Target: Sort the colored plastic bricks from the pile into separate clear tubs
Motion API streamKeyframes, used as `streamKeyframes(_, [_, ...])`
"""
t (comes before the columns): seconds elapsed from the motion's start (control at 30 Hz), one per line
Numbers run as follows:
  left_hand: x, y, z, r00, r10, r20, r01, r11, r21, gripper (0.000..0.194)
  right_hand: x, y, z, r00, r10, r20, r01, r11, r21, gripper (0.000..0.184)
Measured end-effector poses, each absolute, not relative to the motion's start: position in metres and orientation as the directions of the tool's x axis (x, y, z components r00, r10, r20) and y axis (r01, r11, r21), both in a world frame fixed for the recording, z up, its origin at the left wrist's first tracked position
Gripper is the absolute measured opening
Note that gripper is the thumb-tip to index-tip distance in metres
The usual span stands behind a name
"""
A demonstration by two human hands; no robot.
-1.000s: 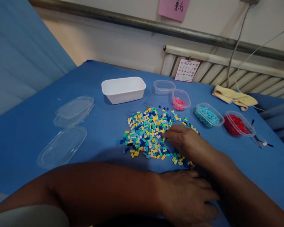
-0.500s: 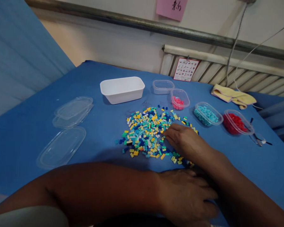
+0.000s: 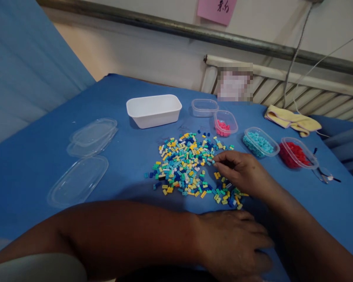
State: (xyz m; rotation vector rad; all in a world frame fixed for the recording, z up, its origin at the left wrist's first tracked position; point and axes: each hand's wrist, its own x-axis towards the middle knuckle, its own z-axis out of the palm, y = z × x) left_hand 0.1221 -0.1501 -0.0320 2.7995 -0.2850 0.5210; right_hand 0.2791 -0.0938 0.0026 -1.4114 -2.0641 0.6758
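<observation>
Small plastic building bricks in yellow, green, white and blue (image 3: 184,162) lie heaped on the blue tabletop (image 3: 126,160). My right hand (image 3: 242,170) has drawn back to the heap's right edge since the earlier frames, uncovering bricks below it; thumb and forefinger nearly meet, but whether they pinch one I can't tell. My left hand (image 3: 233,243) rests palm-down, underside hidden, its forearm (image 3: 129,225) barring the near side. Beyond stand a white rectangular plastic tub (image 3: 154,120) and clear plastic boxes (image 3: 228,116); clear plastic lids (image 3: 79,178) lie left.
</observation>
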Motion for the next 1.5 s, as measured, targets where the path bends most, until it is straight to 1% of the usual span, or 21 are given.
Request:
streamKeyframes(0.07, [0.121,-0.150,-0.032,0.911,-0.132,0.391,-0.238,-0.942,0.238,0.033,0.280,-0.093,0.001,-0.293,0.947,0.128,0.652,0.296,-0.698,0.015])
streamKeyframes(0.13, [0.120,-0.151,-0.030,0.915,-0.135,0.380,-0.237,-0.942,0.237,0.034,0.280,-0.092,0.000,-0.297,0.943,0.149,0.669,0.316,-0.673,0.014])
streamKeyframes(0.23, [0.119,-0.151,-0.026,0.937,-0.140,0.321,-0.228,-0.940,0.255,0.038,0.276,-0.090,-0.003,-0.350,0.908,0.229,0.730,0.417,-0.540,0.014])
streamKeyframes(0.33, [0.119,-0.152,-0.022,0.954,-0.124,0.274,-0.203,-0.937,0.286,0.038,0.267,-0.087,-0.008,-0.424,0.879,0.218,0.791,0.476,-0.385,0.016])
streamKeyframes(0.4, [0.119,-0.152,-0.021,0.954,-0.118,0.274,-0.200,-0.935,0.292,0.036,0.259,-0.086,-0.010,-0.433,0.886,0.166,0.838,0.464,-0.286,0.018])
streamKeyframes(0.5, [0.119,-0.152,-0.021,0.945,-0.114,0.306,-0.206,-0.935,0.290,0.034,0.251,-0.085,-0.011,-0.386,0.917,0.100,0.903,0.398,-0.164,0.021])
streamKeyframes(0.57, [0.119,-0.152,-0.022,0.943,-0.110,0.313,-0.205,-0.935,0.290,0.034,0.249,-0.085,-0.010,-0.366,0.927,0.077,0.920,0.373,-0.116,0.020])
streamKeyframes(0.63, [0.119,-0.153,-0.023,0.945,-0.105,0.311,-0.199,-0.936,0.290,0.034,0.247,-0.087,-0.007,-0.394,0.917,0.061,0.913,0.398,-0.089,0.018])
streamKeyframes(0.8, [0.119,-0.154,-0.025,0.936,-0.103,0.335,-0.200,-0.942,0.271,0.031,0.244,-0.091,-0.001,-0.497,0.866,0.046,0.864,0.499,-0.062,0.019])
streamKeyframes(1.1, [0.121,-0.151,-0.021,0.948,-0.142,0.286,-0.222,-0.937,0.269,0.035,0.238,-0.096,0.007,-0.514,0.858,0.014,0.856,0.514,-0.056,0.021])
streamKeyframes(1.2, [0.120,-0.152,-0.021,0.946,-0.141,0.291,-0.221,-0.938,0.265,0.035,0.238,-0.095,0.007,-0.506,0.862,0.008,0.859,0.505,-0.082,0.021])
streamKeyframes(1.33, [0.119,-0.151,-0.018,0.948,-0.131,0.289,-0.209,-0.943,0.259,0.035,0.240,-0.091,0.002,-0.484,0.875,0.008,0.867,0.481,-0.130,0.018])
streamKeyframes(1.5, [0.118,-0.151,-0.017,0.955,-0.116,0.274,-0.193,-0.942,0.275,0.035,0.244,-0.089,-0.006,-0.476,0.877,0.066,0.859,0.480,-0.181,0.017])
